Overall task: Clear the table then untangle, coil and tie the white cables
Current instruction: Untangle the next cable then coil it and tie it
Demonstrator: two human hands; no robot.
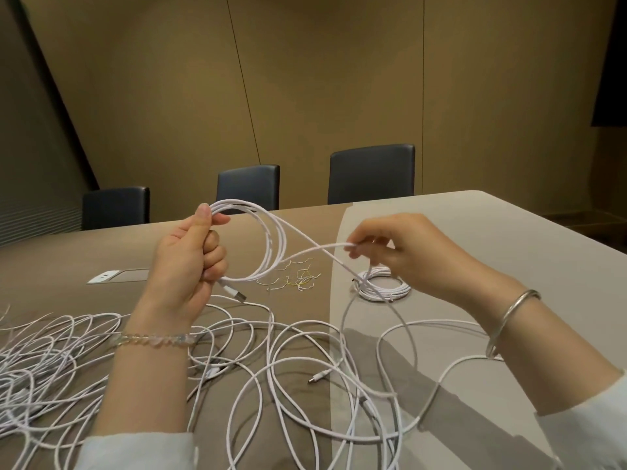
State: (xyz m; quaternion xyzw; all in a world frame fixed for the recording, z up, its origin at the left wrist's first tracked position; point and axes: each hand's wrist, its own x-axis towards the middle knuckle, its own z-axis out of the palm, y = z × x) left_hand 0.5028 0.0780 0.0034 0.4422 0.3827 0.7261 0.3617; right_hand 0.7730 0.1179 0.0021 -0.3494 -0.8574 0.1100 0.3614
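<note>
Left hand [185, 262]: I see its fingers curled round a few loops of white cable [271, 245], thumb pressed on top of the bundle, raised above the table [509, 232].
Coil in hand: the loops hang to the right of my left fingers; a plug end [237, 295] sticks out just below them.
Right hand [403, 252]: thumb and fingertips pinch the same cable's running length, which crosses from the coil to these fingers and drops down past them.
Finished coil [381, 286]: lies flat on the table just below and behind my right fingers, apart from them.
Loose cables [51, 361]: a tangled spread on the table beneath both wrists, densest left of my left hand.
Twist ties [295, 278]: small heap on the table between the two sets of fingers, farther out.
Wrists: beaded bracelet [156, 340] on the left, metal bangle [509, 317] on the right.
Chairs [371, 173]: three dark ones beyond the far edge.
</note>
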